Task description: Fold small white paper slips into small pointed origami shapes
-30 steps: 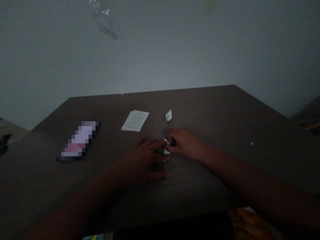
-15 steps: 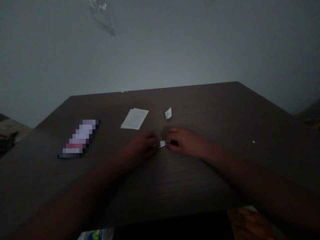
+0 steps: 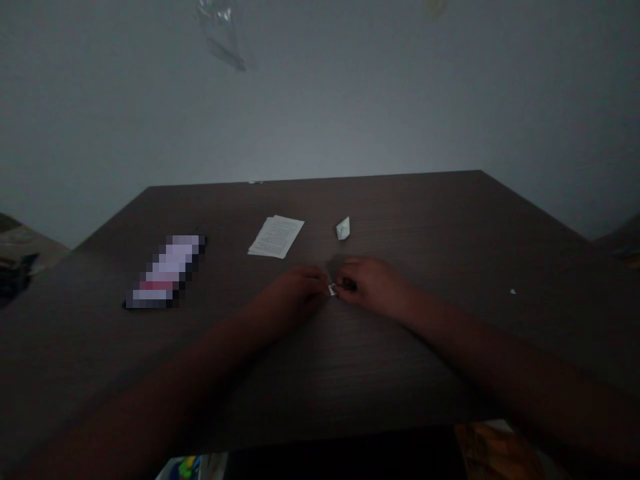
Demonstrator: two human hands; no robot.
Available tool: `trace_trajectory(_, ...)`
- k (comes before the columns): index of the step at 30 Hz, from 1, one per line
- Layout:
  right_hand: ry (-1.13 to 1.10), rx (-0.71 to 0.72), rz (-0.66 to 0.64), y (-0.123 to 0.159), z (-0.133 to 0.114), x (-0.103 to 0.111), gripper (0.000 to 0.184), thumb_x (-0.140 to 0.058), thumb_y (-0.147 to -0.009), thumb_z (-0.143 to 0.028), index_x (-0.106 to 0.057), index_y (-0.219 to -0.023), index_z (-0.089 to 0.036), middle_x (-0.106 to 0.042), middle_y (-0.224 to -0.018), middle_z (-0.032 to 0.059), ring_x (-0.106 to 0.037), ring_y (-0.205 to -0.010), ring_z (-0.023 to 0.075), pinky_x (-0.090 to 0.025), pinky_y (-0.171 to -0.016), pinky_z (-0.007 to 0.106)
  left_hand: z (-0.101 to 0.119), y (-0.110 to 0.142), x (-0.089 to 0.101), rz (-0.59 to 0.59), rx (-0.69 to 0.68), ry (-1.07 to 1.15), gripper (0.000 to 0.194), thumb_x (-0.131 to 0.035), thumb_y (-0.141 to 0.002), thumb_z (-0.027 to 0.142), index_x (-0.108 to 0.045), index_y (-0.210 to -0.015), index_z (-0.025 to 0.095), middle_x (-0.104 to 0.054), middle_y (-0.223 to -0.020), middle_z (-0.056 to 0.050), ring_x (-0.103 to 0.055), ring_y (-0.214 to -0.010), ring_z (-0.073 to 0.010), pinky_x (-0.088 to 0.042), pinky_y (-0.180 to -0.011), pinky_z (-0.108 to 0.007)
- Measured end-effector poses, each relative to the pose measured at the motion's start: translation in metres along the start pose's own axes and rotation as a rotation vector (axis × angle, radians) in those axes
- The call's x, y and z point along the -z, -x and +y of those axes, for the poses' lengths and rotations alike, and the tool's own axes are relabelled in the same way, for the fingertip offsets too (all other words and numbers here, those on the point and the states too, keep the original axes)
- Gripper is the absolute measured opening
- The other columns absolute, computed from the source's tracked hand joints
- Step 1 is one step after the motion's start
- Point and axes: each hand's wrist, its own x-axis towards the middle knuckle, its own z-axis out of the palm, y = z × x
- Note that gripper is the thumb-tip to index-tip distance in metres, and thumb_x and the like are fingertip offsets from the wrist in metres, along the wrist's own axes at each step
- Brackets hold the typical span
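Note:
Both my hands meet at the middle of a dark wooden table point(image 3: 400, 373). My left hand point(image 3: 296, 293) and my right hand point(image 3: 373, 285) have their fingers curled and pinch a small white piece of paper point(image 3: 332, 289) between them, low on the tabletop. Only a sliver of the paper shows between the fingertips. A small folded white paper shape point(image 3: 343, 229) stands just beyond my right hand. A flat printed sheet point(image 3: 277, 236) lies beyond my left hand.
A blurred-out flat object point(image 3: 166, 271) lies at the left of the table. A tiny white scrap point(image 3: 513, 291) sits at the right. A clear plastic bag point(image 3: 223, 33) hangs on the grey wall behind. Coloured items show below the table's near edge.
My left hand, flat and spread a second ago, has curled and drawn in to the paper. The visible bit of paper has grown smaller between the fingertips.

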Motion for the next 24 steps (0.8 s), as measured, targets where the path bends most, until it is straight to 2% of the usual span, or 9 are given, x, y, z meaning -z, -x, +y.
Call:
trace_trajectory(7,0.038,-0.112,-0.037,-0.007,-0.01,0.007,0.012,-0.078,-0.104,-0.027,-0.079,-0.095,-0.02,-0.076,-0.097,0.0071,-0.065,-0.086,0.0212,-0.035,-0.071,0.032,-0.002,-0.005,-0.001,-0.019,-0.024,-0.022,0.026,-0.061,-0.1,0.003,-0.081,-0.095,0.02,-0.079,-0.114,-0.007,-0.076,-0.108,-0.0236,-0.059,-0.105,-0.039)
trace_trajectory(11,0.084,-0.15,-0.02,-0.008,-0.014,0.005,0.015,-0.076,-0.105,-0.03,-0.079,-0.094,-0.02,-0.076,-0.097,0.0077,-0.064,-0.082,0.0209,-0.033,-0.069,0.033,0.003,-0.004,0.002,-0.027,-0.004,-0.042,0.028,-0.059,-0.1,0.0,-0.08,-0.099,0.019,-0.079,-0.116,-0.007,-0.076,-0.112,-0.0227,-0.059,-0.106,-0.037)
trace_trajectory(15,0.055,-0.135,-0.011,-0.004,-0.01,0.004,0.014,-0.074,-0.106,-0.028,-0.078,-0.095,-0.021,-0.076,-0.098,0.0067,-0.066,-0.085,0.0209,-0.036,-0.071,0.032,0.018,-0.001,0.001,-0.061,0.04,-0.174,0.023,-0.062,-0.101,0.003,-0.078,-0.107,0.017,-0.079,-0.119,-0.009,-0.076,-0.117,-0.0249,-0.06,-0.109,-0.039)
trace_trajectory(19,0.077,-0.159,0.021,0.007,-0.008,0.003,0.01,-0.075,-0.104,-0.028,-0.079,-0.101,-0.019,-0.077,-0.107,0.0104,-0.069,-0.093,0.0241,-0.043,-0.077,0.033,0.045,0.005,-0.006,-0.135,0.128,-0.416,0.019,-0.067,-0.101,0.009,-0.078,-0.116,0.013,-0.077,-0.125,-0.015,-0.075,-0.119,-0.0325,-0.061,-0.111,-0.047)
trace_trajectory(24,0.104,-0.194,0.057,0.013,-0.017,-0.004,0.017,-0.079,-0.101,-0.032,-0.079,-0.108,-0.017,-0.077,-0.115,0.0139,-0.072,-0.101,0.0277,-0.049,-0.083,0.036,0.057,0.011,-0.01,-0.198,0.182,-0.438,0.024,-0.07,-0.1,0.01,-0.078,-0.122,0.012,-0.077,-0.126,-0.015,-0.076,-0.119,-0.0337,-0.063,-0.112,-0.05)
